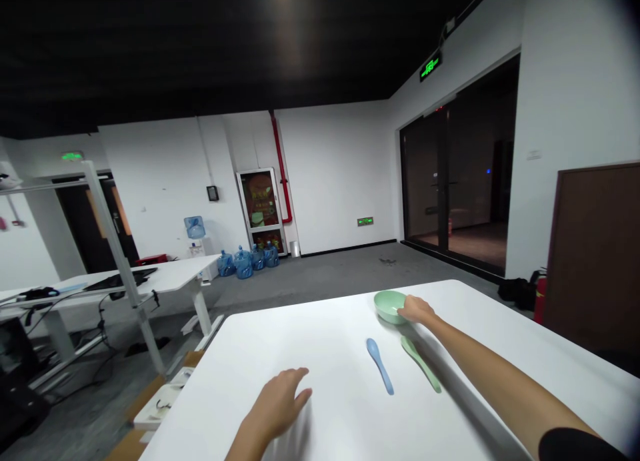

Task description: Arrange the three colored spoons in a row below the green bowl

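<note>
A pale green bowl (pixel 389 305) stands near the far edge of the white table (pixel 325 354). My right hand (pixel 416 309) reaches out to it, fingers closed on its right rim. In front of the bowl lie a blue spoon (pixel 379 365) and, to its right, a green spoon (pixel 421 362), both flat on the table, bowls pointing away from me. My left hand (pixel 280 401) rests palm down on the tabletop at the near left, fingers stretched out and holding nothing.
Left of the table stand another white desk (pixel 150 277) with cables and a slanted metal frame post (pixel 120 261). Blue water bottles (pixel 247 261) sit by the back wall. A brown panel (pixel 595 254) stands at the right, a cardboard box (pixel 165 394) on the floor.
</note>
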A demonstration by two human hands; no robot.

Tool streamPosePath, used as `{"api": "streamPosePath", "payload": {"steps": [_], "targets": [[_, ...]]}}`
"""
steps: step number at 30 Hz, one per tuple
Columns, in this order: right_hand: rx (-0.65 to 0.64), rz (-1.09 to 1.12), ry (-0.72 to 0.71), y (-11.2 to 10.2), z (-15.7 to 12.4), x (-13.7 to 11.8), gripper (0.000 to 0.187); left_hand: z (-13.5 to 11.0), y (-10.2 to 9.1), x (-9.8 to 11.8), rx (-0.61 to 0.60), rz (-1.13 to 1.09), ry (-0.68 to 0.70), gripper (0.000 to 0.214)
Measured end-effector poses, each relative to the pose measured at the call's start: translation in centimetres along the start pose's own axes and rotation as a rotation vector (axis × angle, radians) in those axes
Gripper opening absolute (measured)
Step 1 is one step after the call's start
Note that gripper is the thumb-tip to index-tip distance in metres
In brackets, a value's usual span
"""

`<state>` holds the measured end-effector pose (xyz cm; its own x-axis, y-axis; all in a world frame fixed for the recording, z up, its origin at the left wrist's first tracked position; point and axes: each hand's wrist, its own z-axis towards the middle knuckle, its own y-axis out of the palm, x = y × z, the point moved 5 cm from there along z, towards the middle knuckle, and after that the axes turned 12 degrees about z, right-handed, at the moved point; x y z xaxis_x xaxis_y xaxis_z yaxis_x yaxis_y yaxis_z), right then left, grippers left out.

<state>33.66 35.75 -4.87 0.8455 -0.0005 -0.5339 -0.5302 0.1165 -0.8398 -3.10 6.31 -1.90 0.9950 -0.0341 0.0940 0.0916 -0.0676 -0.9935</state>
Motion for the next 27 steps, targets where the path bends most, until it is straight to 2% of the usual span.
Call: {"api": "streamPosePath", "payload": {"steps": [3, 6, 10, 13, 19, 23, 27], "targets": [[-0.017, -0.03, 0.024, -1.1, -0.8, -0.2, 0.045, 0.1, 0.1, 0.0, 0.004, 0.0, 0.003, 0.055], [0.03, -0.01, -0.004, -3.3, -2.6, -0.7, 0.048, 0.2, 0.1, 0.1, 0.013, 0.008, 0.011, 0.055], [0.083, 0.035, -0.124, -6.2, -6.5, -1.1, 0.056, 0.1, -0.1, 0.4, 0.019, 0.012, 0.034, 0.056], [0.066, 0.072, -0.212, -7.2, -10.0, -0.8, 0.06, 0.0, -0.4, 0.4, 0.024, 0.025, 0.033, 0.055], [0.023, 0.108, -0.224, -6.1, -14.9, 1.0, 0.06, -0.2, -0.5, 0.4, 0.03, 0.028, 0.041, 0.055], [-0.021, 0.081, -0.219, -4.5, -15.6, 1.9, 0.062, -0.3, -0.5, 0.3, 0.031, 0.026, 0.036, 0.057], [-0.044, 0.082, -0.219, -3.9, -15.5, 2.1, 0.062, -0.2, -0.3, 0.1, 0.04, 0.019, 0.026, 0.057]]}}
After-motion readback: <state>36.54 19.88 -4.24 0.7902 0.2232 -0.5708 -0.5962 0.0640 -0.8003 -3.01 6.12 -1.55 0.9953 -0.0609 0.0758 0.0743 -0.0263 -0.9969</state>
